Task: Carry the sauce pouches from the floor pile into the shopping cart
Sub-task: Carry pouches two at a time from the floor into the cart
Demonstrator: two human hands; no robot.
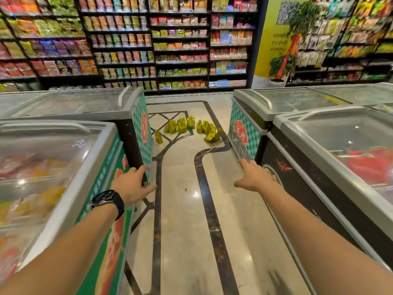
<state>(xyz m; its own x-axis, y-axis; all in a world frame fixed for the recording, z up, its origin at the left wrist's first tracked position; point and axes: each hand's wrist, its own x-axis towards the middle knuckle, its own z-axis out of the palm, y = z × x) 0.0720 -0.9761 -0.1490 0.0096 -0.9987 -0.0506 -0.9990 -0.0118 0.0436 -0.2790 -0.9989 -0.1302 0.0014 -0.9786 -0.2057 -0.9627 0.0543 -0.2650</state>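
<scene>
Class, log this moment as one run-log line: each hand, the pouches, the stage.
left hand: open, empty | right hand: open, empty | sauce pouches: on floor ahead, past freezers | cart: not in view | stage: no pouch in hand

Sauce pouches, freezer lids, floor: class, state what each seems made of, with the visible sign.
Yellow-green sauce pouches: probably glossy flexible plastic film; some sag and slump. Clear sliding freezer lids: glass or acrylic, in grey frames; goods show through, with glare. Cream floor with dark bands: polished stone or tile, seemingly; it reflects bright light spots.
</scene>
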